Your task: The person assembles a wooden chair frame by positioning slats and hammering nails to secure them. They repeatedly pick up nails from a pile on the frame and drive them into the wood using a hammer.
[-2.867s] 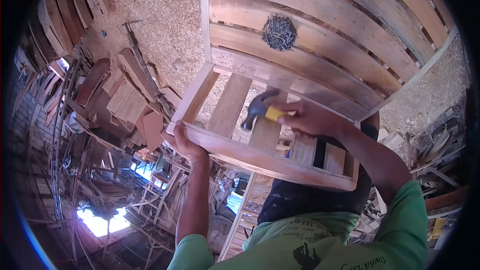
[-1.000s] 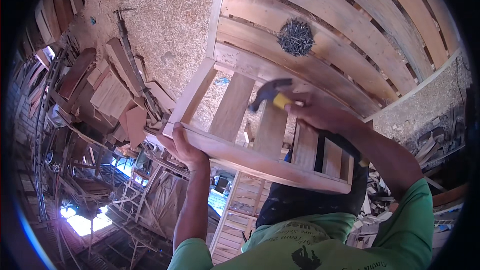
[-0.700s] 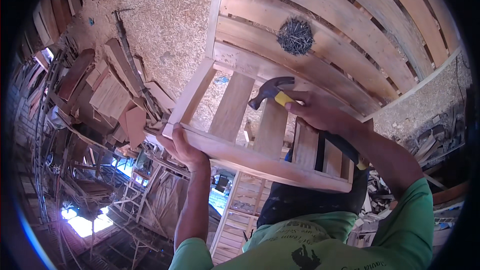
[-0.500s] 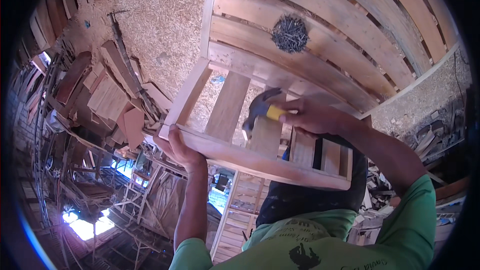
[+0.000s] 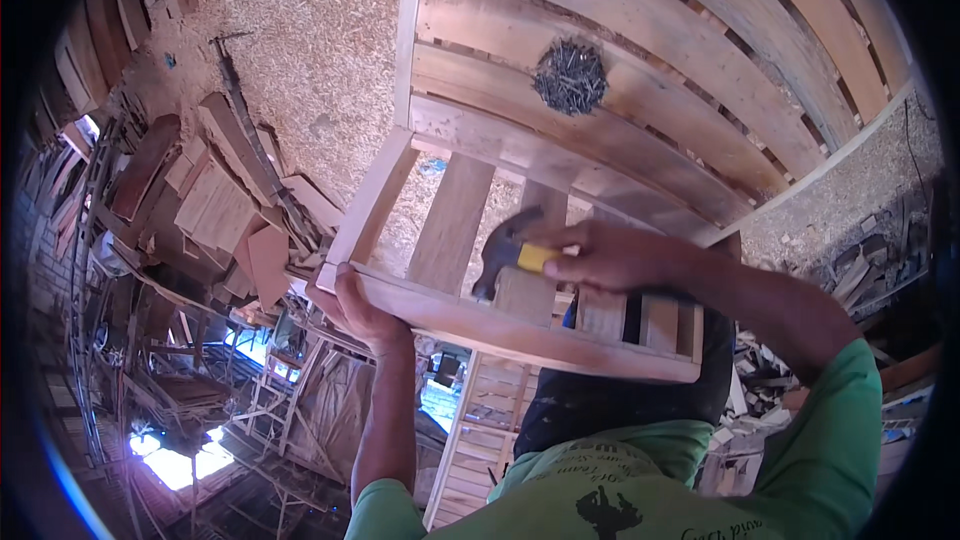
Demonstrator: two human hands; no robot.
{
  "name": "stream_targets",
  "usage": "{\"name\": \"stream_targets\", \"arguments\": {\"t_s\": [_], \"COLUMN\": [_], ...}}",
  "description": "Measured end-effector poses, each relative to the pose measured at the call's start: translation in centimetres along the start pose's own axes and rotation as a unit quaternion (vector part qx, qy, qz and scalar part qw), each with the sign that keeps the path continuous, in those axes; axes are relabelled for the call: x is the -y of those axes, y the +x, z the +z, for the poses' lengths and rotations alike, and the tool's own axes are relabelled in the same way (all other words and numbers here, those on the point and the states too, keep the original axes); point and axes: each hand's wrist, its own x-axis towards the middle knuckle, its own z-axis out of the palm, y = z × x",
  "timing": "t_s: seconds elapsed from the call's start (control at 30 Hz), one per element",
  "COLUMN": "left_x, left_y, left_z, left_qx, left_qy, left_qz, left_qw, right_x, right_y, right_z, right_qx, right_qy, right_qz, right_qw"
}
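Observation:
My right hand [image 5: 610, 258] grips a claw hammer [image 5: 497, 252] by its yellow-collared handle, with the dark metal head over the slats of a wooden frame. This slatted frame [image 5: 520, 338] stands tilted in front of me, its near rail toward my body. At the frame's left corner, my left hand [image 5: 365, 315] is wrapped around the near rail, fingers over the top edge. Beyond it, a pile of nails [image 5: 570, 77] rests on a larger slatted wooden panel [image 5: 640, 90].
Sawdust and shavings cover the floor [image 5: 310, 30] at the upper left. Wood offcuts [image 5: 220, 200] lie heaped at the left, near a long thin bar [image 5: 240, 90]. More scraps [image 5: 860, 285] lie at the right. Another slatted panel [image 5: 480, 430] is below the frame.
The hammer and my right hand have moved slightly left and down, the head now nearer the frame's near rail. My left hand keeps its hold on the corner.

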Motion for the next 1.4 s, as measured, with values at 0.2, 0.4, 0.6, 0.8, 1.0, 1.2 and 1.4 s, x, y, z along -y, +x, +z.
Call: {"name": "stream_targets", "arguments": {"t_s": [0.2,0.4,0.6,0.8,1.0,1.2,1.4], "left_x": [-0.4,-0.2,-0.4,-0.4,-0.1,-0.2,-0.1], "left_y": [0.2,0.4,-0.3,0.0,0.1,-0.1,0.1], "left_z": [0.6,0.9,0.1,1.4,0.3,0.0,0.9], "left_qx": [0.021,-0.004,0.013,0.007,-0.002,0.002,0.025], "left_qy": [-0.016,0.008,-0.012,-0.042,-0.013,0.025,-0.059], "left_qz": [0.03,0.018,0.0,0.025,-0.003,0.006,0.033], "left_qw": [0.999,1.0,1.0,0.999,1.0,1.0,0.997], "right_x": [0.2,0.1,0.5,0.8,2.3,1.5,1.2], "right_y": [0.8,1.0,-0.1,1.1,0.5,-0.1,-0.2], "right_z": [-1.5,-2.6,-1.4,-2.8,-2.4,-1.3,-0.4], "right_qx": [-0.051,-0.101,0.024,-0.012,-0.045,-0.003,-0.008], "right_qy": [0.012,-0.009,0.027,-0.045,-0.071,-0.013,-0.06], "right_qz": [0.055,0.055,0.063,0.048,0.107,0.07,0.047], "right_qw": [0.997,0.993,0.997,0.998,0.991,0.997,0.997]}}
